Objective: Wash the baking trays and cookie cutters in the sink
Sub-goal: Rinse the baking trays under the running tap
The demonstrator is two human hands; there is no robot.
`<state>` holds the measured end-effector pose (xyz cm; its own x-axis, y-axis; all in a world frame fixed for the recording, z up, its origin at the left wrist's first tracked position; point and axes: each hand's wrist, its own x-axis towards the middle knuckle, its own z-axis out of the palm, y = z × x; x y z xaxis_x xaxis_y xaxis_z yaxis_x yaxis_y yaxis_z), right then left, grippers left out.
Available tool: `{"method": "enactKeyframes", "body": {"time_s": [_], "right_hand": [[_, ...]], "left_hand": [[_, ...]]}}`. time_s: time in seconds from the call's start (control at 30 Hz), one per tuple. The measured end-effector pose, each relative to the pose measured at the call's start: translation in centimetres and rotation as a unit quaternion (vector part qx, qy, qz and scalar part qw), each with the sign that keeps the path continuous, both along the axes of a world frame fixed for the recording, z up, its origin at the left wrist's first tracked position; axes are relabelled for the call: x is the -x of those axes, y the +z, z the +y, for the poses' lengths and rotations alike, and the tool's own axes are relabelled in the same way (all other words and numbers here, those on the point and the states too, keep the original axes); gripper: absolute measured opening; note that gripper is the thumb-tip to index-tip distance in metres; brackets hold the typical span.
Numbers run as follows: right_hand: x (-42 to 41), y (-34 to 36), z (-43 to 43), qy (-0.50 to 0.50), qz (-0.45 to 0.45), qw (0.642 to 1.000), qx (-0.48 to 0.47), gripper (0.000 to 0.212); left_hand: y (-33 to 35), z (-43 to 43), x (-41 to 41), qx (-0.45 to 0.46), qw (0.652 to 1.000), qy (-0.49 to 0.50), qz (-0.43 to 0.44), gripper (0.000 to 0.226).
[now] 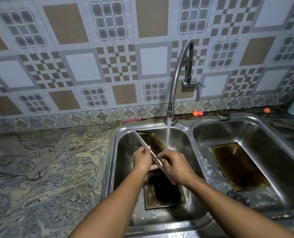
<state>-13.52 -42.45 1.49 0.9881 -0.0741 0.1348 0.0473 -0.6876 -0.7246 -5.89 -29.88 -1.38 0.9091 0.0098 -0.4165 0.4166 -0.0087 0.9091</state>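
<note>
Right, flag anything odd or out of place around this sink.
A drain strainer sits out behind the right basin, not in a drain. Small orange and pink balls lie along the foot of the wall, odd beside a sink. The tray in that basin carries heavy dark brown staining.

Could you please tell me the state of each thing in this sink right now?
tap: running
upper tray: tilted on edge, stained
left grip: holds upper tray's rim
right grip: holds upper tray
lower tray: flat in left basin, blackened
right tray: flat in right basin, stained
</note>
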Motion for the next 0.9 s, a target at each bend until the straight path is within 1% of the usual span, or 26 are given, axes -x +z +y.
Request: {"method": "enactKeyframes", "body": {"time_s": [0.07,0.13,0.2,0.27,0.33,0.37,0.43,0.47,0.53,0.57,0.67,0.77,0.83,0.9], "right_hand": [[-0.3,0.1,0.2,0.003,0.016,1.0,0.007,0.022],[-0.7,0.6,0.3,0.004,0.033,0.999,0.005,0.018],[-1.3,1.4,0.4,0.007,0.063,0.998,0.016,0.017],[-2.2,2.1,0.0,0.021,0.109,0.993,0.048,0.016],[-3.0,2.6,-0.3,0.037,0.142,0.986,0.075,0.017],[-3.3,2.7,-0.5,0.033,0.15,0.986,0.071,0.018],[-3.6,2.7,-0.9,0.009,0.156,0.988,0.013,0.02],[-3.7,2.5,-1.0,-0.006,0.159,0.987,-0.033,0.021],[-3.7,2.5,-1.1,-0.038,0.169,0.978,-0.116,0.02],[-3.7,2.7,-1.1,-0.048,0.169,0.975,-0.133,0.019],[-4.1,3.5,-1.0,-0.05,0.164,0.975,-0.143,0.018],[-4.4,3.9,-0.7,-0.039,0.163,0.979,-0.113,0.017],[-4.3,3.4,-0.7,-0.053,0.159,0.982,-0.089,0.015],[-3.8,2.4,-1.1,-0.083,0.146,0.984,-0.055,0.013]], "left_hand": [[-0.4,0.8,0.1,-0.07,0.997,0.004,-0.034,0.031],[-0.2,1.2,0.5,-0.114,0.992,0.007,-0.061,0.03],[-0.2,1.6,0.7,-0.126,0.989,-0.003,-0.072,0.021],[-0.1,1.7,1.0,-0.14,0.987,-0.015,-0.084,0.012],[-0.2,1.8,1.1,-0.148,0.984,-0.031,-0.092,0.013],[-0.3,1.9,1.1,-0.15,0.983,-0.04,-0.094,0.013],[-0.6,2.1,1.0,-0.131,0.985,-0.062,-0.09,0.007],[-1.1,2.2,0.8,-0.114,0.988,-0.07,-0.08,0.012],[-1.7,2.4,0.4,-0.095,0.99,-0.079,-0.064,0.031],[-1.9,2.6,0.4,-0.093,0.99,-0.086,-0.059,0.035],[-2.0,2.6,0.4,-0.076,0.989,-0.107,-0.067,0.027],[-2.2,2.5,0.8,-0.056,0.988,-0.13,-0.056,0.027],[-2.0,2.4,1.2,-0.042,0.989,-0.131,-0.055,0.029],[-1.9,2.4,1.5,-0.034,0.991,-0.114,-0.056,0.037]]}}
